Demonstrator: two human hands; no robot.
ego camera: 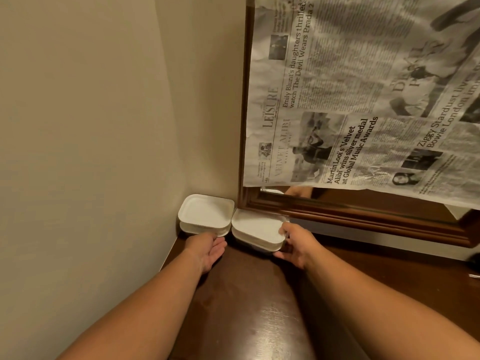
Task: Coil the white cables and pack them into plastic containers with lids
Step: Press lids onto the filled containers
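Observation:
Two white square plastic containers with lids on stand side by side in the back corner of a dark wooden table (259, 307). The left container (205, 213) sits against the wall. My left hand (209, 250) touches its front edge with straight, relaxed fingers. The right container (255, 227) sits against the mirror's frame. My right hand (296, 245) grips its right side, fingers on the lid's corner and thumb at the lower front edge. No white cable is in view.
A beige wall (104, 126) runs along the table's left edge. A wood-framed mirror (363, 219) stands behind, mostly covered by newspaper sheets (363, 100). A small dark object (474, 263) and a thin metal item (474, 276) lie at the far right edge.

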